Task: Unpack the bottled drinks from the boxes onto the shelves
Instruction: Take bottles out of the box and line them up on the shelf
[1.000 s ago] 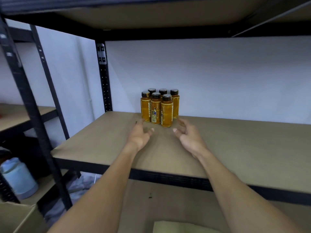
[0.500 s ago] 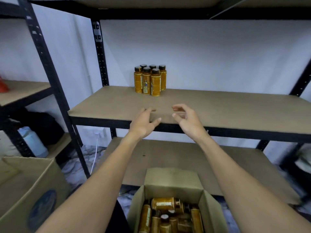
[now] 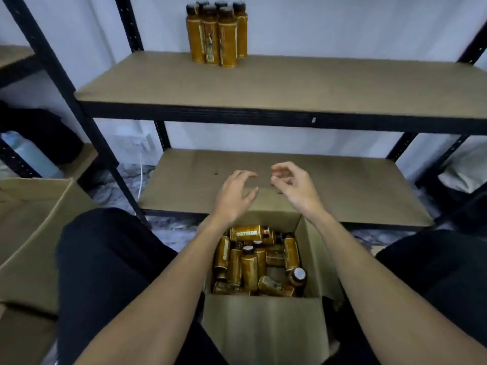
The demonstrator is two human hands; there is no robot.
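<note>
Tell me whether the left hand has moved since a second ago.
Yes. The left hand has pulled back and down from the bottles on the upper shelf and now hovers over the open box.

**Both hands empty over the open box**

My left hand (image 3: 234, 196) and right hand (image 3: 292, 185) hang side by side above the far edge of the open cardboard box (image 3: 263, 325), near each other but apart. Left fingers spread and relaxed; right fingers loosely bent. Neither holds a thing.

The box sits between my knees (image 3: 105, 259), in dark trousers. Amber bottles (image 3: 249, 264) fill it in a jumble, some upright, some on their sides.

Lower shelf (image 3: 355, 191) lies just behind the box. On the upper shelf (image 3: 290, 83), a tight cluster of standing bottles (image 3: 217, 35) with black caps sits at the back.

Second cardboard box (image 3: 31, 233) at my left.
</note>
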